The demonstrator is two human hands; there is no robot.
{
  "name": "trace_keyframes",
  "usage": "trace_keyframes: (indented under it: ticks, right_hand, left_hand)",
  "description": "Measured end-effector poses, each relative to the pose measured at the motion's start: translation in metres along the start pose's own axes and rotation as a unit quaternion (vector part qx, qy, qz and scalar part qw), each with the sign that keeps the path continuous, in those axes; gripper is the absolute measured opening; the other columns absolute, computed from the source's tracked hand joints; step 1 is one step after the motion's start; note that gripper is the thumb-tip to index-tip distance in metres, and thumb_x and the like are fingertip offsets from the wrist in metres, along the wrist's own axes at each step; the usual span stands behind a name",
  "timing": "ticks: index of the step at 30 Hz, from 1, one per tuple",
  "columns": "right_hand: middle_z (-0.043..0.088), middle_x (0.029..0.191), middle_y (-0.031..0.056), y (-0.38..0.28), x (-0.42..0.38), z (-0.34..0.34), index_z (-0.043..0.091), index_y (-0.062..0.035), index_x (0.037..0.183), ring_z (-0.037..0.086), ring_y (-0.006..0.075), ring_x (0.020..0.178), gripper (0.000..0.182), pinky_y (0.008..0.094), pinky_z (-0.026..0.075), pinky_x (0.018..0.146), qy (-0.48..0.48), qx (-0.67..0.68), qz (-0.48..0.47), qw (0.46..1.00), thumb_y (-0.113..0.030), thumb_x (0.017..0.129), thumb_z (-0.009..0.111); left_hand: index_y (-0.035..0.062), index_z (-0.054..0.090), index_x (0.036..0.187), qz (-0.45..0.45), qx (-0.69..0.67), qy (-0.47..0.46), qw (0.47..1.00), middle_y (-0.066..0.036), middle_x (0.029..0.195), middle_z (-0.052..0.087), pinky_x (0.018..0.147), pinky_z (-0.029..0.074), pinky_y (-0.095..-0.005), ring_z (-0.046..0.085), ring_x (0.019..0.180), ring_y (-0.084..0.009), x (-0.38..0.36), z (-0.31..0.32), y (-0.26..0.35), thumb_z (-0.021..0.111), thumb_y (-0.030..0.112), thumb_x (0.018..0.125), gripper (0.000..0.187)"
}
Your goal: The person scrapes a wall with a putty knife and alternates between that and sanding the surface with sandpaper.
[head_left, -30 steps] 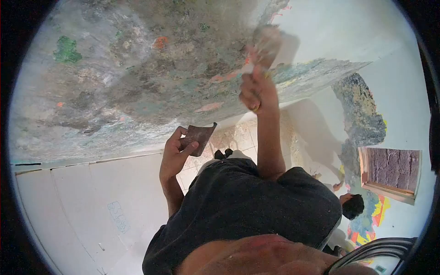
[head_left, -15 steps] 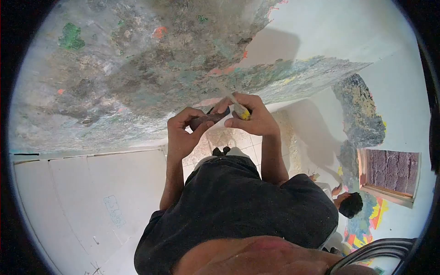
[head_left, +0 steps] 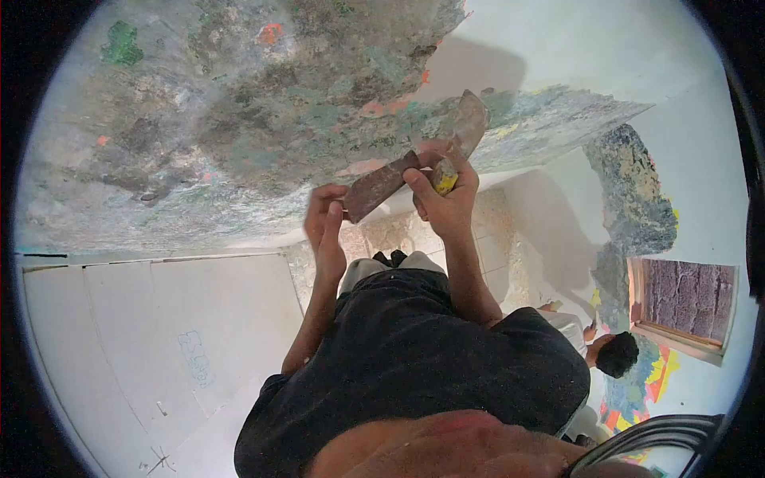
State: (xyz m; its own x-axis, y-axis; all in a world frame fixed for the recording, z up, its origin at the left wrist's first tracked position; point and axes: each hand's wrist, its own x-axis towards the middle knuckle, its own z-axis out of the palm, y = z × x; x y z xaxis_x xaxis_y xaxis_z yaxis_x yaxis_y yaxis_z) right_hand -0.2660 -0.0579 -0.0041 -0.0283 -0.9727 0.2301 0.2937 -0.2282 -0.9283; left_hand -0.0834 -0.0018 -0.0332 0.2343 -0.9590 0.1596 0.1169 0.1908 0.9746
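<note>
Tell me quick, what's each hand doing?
Left hand: closed, holding the flat metal plate.
Right hand: closed, holding the scraper by its yellow handle.

Renovation room; scraped wall (head_left: pixel 239 119)

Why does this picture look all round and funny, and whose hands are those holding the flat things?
The picture is round because a small wide-eyed camera sits on a person's head and looks down along their body, so you see their dark shirt and both arms. No machine here, just two bare hands. The left hand holds a flat rusty-brown plate by its edge. The right hand grips a scraper with a yellow handle; its wide blade sticks up near the wall and meets the plate. In front is a rough wall patched grey, green and orange where paint is gone. Further off, another person's dark head shows beside a colourful painted wall, near a small window.
</note>
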Motion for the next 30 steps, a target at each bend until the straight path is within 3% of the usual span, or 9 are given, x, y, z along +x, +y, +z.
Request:
trace_keyframes:
  ticks: [3,7,11,16,18,20,23,24,30]
  right_hand:
    - [0.063,0.086,0.0017,-0.011,-0.010,0.012,0.059,-0.0032,0.120,0.054,0.0028,0.062,0.041,0.0184,0.042,0.049,-0.040,0.024,0.002,0.999,0.003,0.082,0.072]
    - [0.062,0.087,-0.0003,-0.010,-0.020,0.010,0.058,-0.0044,0.127,0.058,0.0048,0.076,0.048,0.0212,0.047,0.066,-0.058,-0.043,-0.046,0.996,0.001,0.082,0.074]
    - [0.062,0.089,0.0006,-0.025,-0.024,0.004,0.053,-0.0070,0.132,0.057,0.0074,0.079,0.056,0.0234,0.047,0.071,-0.114,-0.066,0.009,0.991,-0.008,0.081,0.076]
    - [0.062,0.090,0.0008,-0.034,-0.023,0.002,0.042,-0.0055,0.141,0.057,0.0083,0.081,0.070,0.0240,0.047,0.073,-0.129,0.040,0.038,0.990,-0.007,0.080,0.077]
    - [0.063,0.090,0.0009,-0.039,-0.019,-0.001,0.040,-0.0052,0.142,0.057,0.0087,0.081,0.072,0.0246,0.048,0.074,-0.126,0.110,0.043,0.985,-0.006,0.081,0.077]
    - [0.063,0.090,0.0011,-0.053,-0.013,-0.007,0.039,-0.0050,0.142,0.058,0.0090,0.082,0.071,0.0253,0.048,0.075,-0.141,0.168,0.038,0.975,-0.007,0.082,0.077]
    - [0.063,0.088,0.0015,-0.054,-0.007,-0.010,0.035,0.0009,0.143,0.058,0.0059,0.074,0.075,0.0183,0.045,0.060,-0.167,0.205,0.024,0.964,-0.008,0.082,0.078]
    - [0.063,0.087,0.0018,-0.056,-0.007,-0.009,0.034,0.0012,0.143,0.058,0.0063,0.074,0.075,0.0184,0.045,0.060,-0.174,0.185,0.022,0.967,-0.008,0.082,0.077]
    - [0.064,0.092,0.0030,-0.060,-0.009,-0.009,0.040,-0.0040,0.138,0.060,0.0086,0.078,0.066,0.0207,0.048,0.063,-0.151,0.132,-0.036,0.979,-0.006,0.083,0.076]
  left_hand:
    - [0.0003,0.049,0.129,-0.132,-0.158,-0.139,0.969,-0.013,0.108,0.063,0.079,0.050,-0.0330,0.062,0.095,-0.0201,-0.013,0.019,-0.011,0.057,0.023,0.096,0.040]
    - [0.0015,0.048,0.133,-0.147,-0.084,-0.227,0.959,-0.013,0.115,0.063,0.081,0.053,-0.0375,0.064,0.094,-0.0232,-0.023,0.022,-0.011,0.065,0.021,0.092,0.048]
    - [0.0037,0.040,0.139,-0.148,-0.059,-0.227,0.961,-0.013,0.116,0.060,0.080,0.055,-0.0356,0.063,0.097,-0.0210,-0.023,0.040,0.001,0.070,0.010,0.088,0.059]
    - [0.0084,0.025,0.148,-0.069,-0.055,-0.272,0.958,-0.012,0.126,0.052,0.074,0.057,-0.0335,0.061,0.100,-0.0210,-0.020,0.055,0.031,0.075,0.009,0.084,0.081]
    - [0.0091,0.023,0.149,-0.147,-0.074,-0.302,0.939,-0.011,0.126,0.052,0.074,0.057,-0.0336,0.060,0.098,-0.0212,-0.027,0.046,0.008,0.077,0.010,0.082,0.087]
    - [0.0056,0.026,0.147,-0.178,-0.057,-0.340,0.922,-0.010,0.120,0.055,0.076,0.055,-0.0335,0.060,0.095,-0.0204,-0.031,0.043,0.001,0.076,0.018,0.084,0.081]
    - [-0.0015,0.042,0.137,-0.215,-0.008,-0.414,0.885,-0.009,0.109,0.062,0.084,0.051,-0.0351,0.063,0.095,-0.0204,-0.032,0.036,0.000,0.069,0.031,0.092,0.062]
    - [-0.0012,0.046,0.132,-0.172,-0.018,-0.391,0.904,-0.009,0.107,0.063,0.082,0.052,-0.0351,0.063,0.092,-0.0191,-0.034,0.040,0.000,0.065,0.035,0.094,0.056]
    - [0.0019,0.052,0.124,-0.169,-0.053,-0.405,0.897,-0.009,0.098,0.065,0.078,0.053,-0.0325,0.064,0.088,-0.0171,-0.032,0.054,0.003,0.061,0.032,0.098,0.041]
